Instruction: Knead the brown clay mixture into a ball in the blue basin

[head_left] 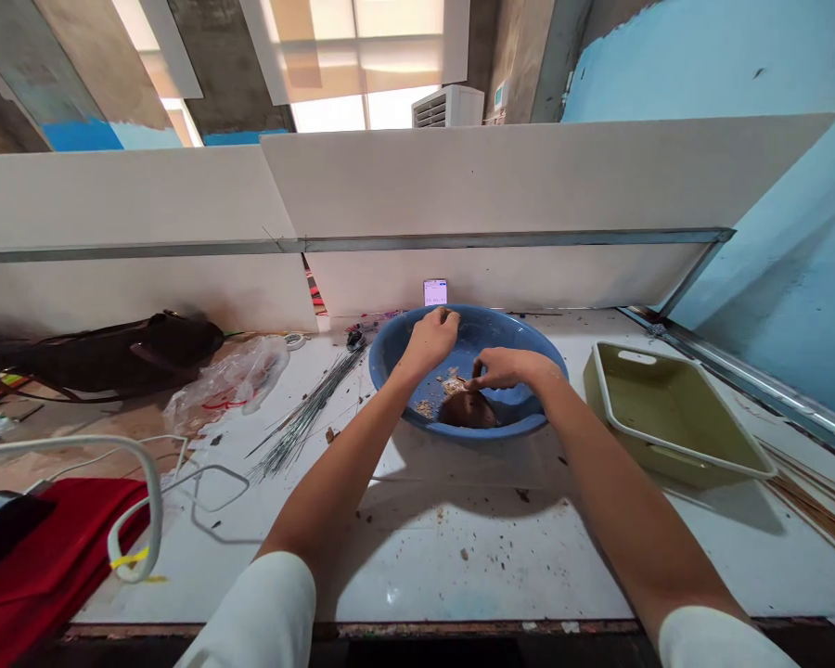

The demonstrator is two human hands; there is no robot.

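A blue plastic basin (382, 366) stands on the white table in front of me. In its near part sits a smooth, rounded brown lump (468, 411), with pale crumbs and flakes (452, 380) scattered beside it. My left hand (431, 338) is over the basin's far left side, its fingers curled together; what they hold, if anything, is too small to name. Just above the lump, my right hand (502, 368) is bent with thumb and fingers pinched and pointing down. Whether its fingertips touch the lump or the flakes I cannot tell.
A green rectangular tub (682, 408) stands right of the basin, with thin sticks (821, 510) beyond it. Thin wires (313, 408), a clear plastic bag (229, 380), a dark bag (111, 348) and red cloth (48, 566) lie left. A lit phone (435, 291) leans behind the basin.
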